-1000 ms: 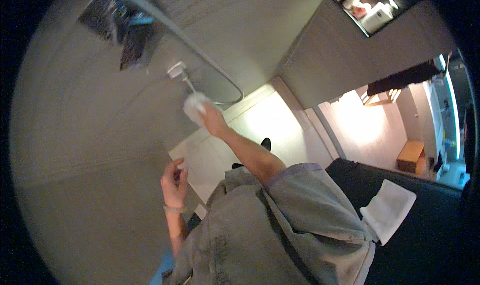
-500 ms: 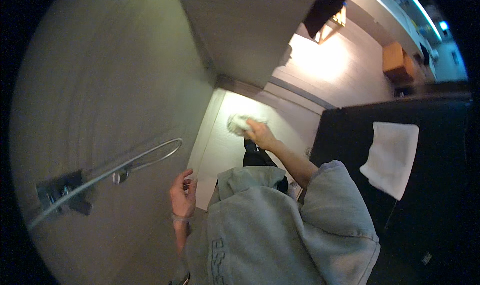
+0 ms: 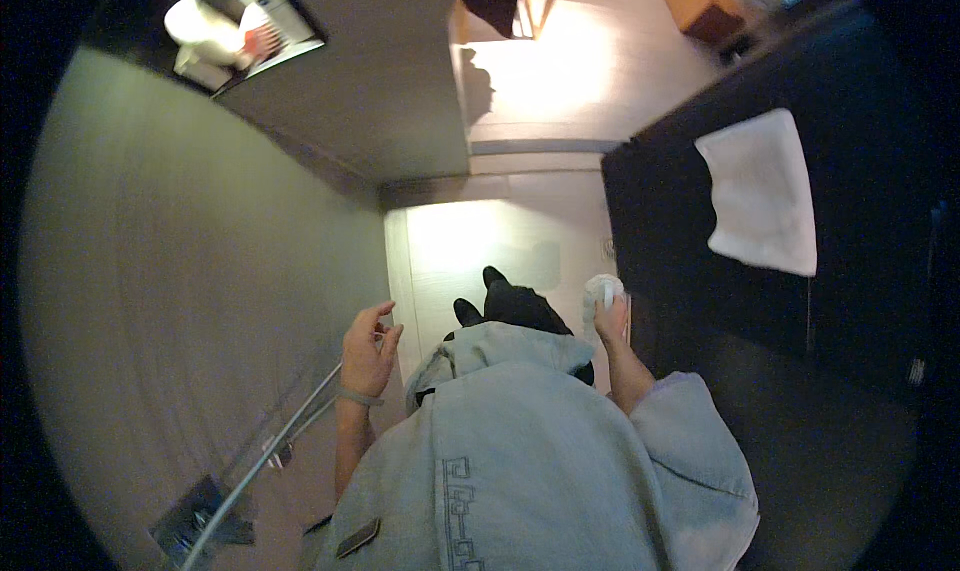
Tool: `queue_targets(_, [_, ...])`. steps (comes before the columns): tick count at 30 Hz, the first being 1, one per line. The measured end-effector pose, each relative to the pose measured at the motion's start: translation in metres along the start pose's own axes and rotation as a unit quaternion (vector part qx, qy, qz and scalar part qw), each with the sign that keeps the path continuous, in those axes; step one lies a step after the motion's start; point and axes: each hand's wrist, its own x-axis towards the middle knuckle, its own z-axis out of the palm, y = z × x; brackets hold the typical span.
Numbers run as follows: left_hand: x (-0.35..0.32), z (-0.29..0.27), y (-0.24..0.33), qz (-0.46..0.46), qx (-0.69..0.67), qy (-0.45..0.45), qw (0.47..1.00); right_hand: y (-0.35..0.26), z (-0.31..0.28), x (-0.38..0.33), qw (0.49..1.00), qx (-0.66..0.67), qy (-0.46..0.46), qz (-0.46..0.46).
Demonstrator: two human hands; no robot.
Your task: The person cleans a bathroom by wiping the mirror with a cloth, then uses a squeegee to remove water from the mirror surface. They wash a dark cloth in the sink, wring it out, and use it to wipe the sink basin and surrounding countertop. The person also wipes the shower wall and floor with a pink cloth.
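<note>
My right hand (image 3: 613, 321) is closed round a small white rounded thing (image 3: 601, 292) with a pale, fuzzy-looking edge. I cannot tell if it is a brush or a bunched cloth. It is held right of my legs, beside the dark panel. My left hand (image 3: 370, 353) holds nothing; its fingers are loosely bent and apart, near the grey wall on the left. Just below that hand runs a thin pale hose (image 3: 270, 453). Under both hands lies the pale floor (image 3: 530, 211), with my dark shoes (image 3: 480, 296) on it.
A white towel (image 3: 765, 196) hangs on the dark panel (image 3: 690, 271) at right. Bottles (image 3: 275, 9) and a red comb-like thing (image 3: 262, 39) sit on a shelf at upper left. A dark wall fitting (image 3: 195, 521) is at lower left. Beyond the threshold stands an orange-brown box (image 3: 702, 6).
My right hand has moved right and back toward me, from over the floor in front of my feet to beside the dark panel, still gripping the white thing. The view has turned, showing the shelf.
</note>
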Motion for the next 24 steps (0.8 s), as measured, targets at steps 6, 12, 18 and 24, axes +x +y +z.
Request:
queue_targets(6, [0.039,0.017,0.026,0.021,0.037,-0.088,0.995,0.033,0.002,0.018,0.992,-0.036,0.045,0.114])
queue_targets(12, [0.119,0.055,0.072,0.082,0.083,-0.142,0.983,-0.044,-0.035,0.111,0.992,0.074,-0.012,0.100])
queue_targets(18, [0.241,0.099,0.189,0.142,0.076,-0.167,0.973,-0.119,-0.048,0.269,0.994,0.029,0.030,-0.098])
queue_targets(24, [0.329,0.117,0.258,0.098,0.026,-0.199,0.975,-0.295,-0.128,0.367,0.955,0.259,-0.059,-0.136])
